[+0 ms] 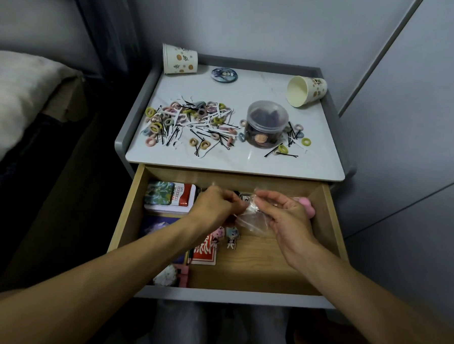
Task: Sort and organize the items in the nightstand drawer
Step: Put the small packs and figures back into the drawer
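Both the left hand and right hand pinch a crumpled clear plastic bag over the open wooden drawer. Risk: opposing pulls may tear the film.

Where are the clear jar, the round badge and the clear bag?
clear jar (267, 114): head view, on its lid.
round badge (224, 74): head view, on its centre.
clear bag (253, 220): head view, on its crinkled lower part.
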